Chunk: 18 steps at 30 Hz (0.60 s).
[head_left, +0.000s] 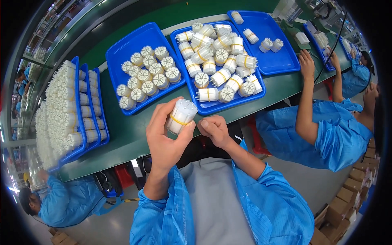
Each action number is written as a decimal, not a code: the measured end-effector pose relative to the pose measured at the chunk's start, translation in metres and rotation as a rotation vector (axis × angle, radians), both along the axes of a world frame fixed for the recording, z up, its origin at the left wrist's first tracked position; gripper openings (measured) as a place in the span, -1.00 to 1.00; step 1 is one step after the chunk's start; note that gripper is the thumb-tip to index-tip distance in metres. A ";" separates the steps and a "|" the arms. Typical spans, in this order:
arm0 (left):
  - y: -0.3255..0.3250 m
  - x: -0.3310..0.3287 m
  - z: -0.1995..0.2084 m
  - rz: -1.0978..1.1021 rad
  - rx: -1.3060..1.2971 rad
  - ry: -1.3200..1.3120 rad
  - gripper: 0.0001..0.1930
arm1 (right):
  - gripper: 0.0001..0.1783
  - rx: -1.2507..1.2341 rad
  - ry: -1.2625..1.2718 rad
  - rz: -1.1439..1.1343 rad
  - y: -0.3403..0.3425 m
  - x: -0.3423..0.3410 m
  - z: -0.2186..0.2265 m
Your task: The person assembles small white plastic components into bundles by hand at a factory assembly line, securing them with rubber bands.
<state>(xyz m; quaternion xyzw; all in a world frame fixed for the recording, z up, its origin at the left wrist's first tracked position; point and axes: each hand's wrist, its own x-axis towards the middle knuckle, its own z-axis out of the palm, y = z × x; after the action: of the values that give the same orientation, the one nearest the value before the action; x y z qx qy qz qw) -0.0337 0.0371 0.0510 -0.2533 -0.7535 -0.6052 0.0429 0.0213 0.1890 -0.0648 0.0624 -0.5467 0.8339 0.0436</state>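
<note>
My left hand holds up a short white cylindrical bundle with a clear, ribbed end and a yellow band around its middle. Its thumb and fingers grip the sides, and the bundle is tilted slightly above the table's near edge. Just right of it, my right hand is closed, thumb pressed against curled fingers; whatever may be inside is hidden. Beyond my hands, a blue tray holds similar bundles standing on end in rows. The middle blue tray is heaped with banded bundles lying in all directions.
A third blue tray at the back right has a few bundles in it. Filled blue trays stand at the left end of the green table. A co-worker's arm rests at the table on the right; cardboard boxes lie behind.
</note>
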 end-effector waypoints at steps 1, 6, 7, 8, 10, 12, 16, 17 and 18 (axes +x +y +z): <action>-0.003 0.002 -0.002 -0.049 0.132 -0.188 -0.53 | -0.51 0.008 0.008 0.007 -0.001 0.000 0.001; -0.021 0.005 -0.003 -0.218 0.504 -0.590 -0.55 | -0.47 0.000 -0.089 -0.017 -0.004 0.000 0.005; -0.023 0.005 -0.004 -0.234 0.544 -0.605 -0.55 | -0.47 0.009 -0.084 -0.008 -0.005 -0.001 0.006; -0.026 0.006 -0.004 -0.249 0.584 -0.621 -0.55 | -0.47 0.004 -0.085 -0.020 -0.006 0.000 0.006; -0.033 0.007 -0.004 -0.254 0.617 -0.627 -0.54 | -0.46 0.008 -0.080 -0.023 -0.008 -0.001 0.005; -0.040 0.009 -0.004 -0.259 0.650 -0.633 -0.54 | -0.49 -0.015 -0.064 -0.036 -0.011 -0.001 0.005; -0.051 0.010 -0.009 -0.292 0.722 -0.637 -0.52 | -0.49 0.003 -0.066 -0.026 -0.020 -0.003 0.005; -0.053 0.010 -0.009 -0.310 0.745 -0.638 -0.51 | -0.49 0.004 -0.073 -0.021 -0.022 -0.003 0.006; -0.055 0.009 -0.009 -0.306 0.753 -0.632 -0.51 | -0.49 0.006 -0.080 -0.016 -0.024 -0.004 0.006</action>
<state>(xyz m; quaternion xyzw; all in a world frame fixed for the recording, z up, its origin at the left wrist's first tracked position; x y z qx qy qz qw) -0.0243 -0.0181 0.0416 -0.1323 -0.4137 -0.8809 -0.1879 0.0173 0.1647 -0.0587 0.0248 -0.5509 0.8338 0.0281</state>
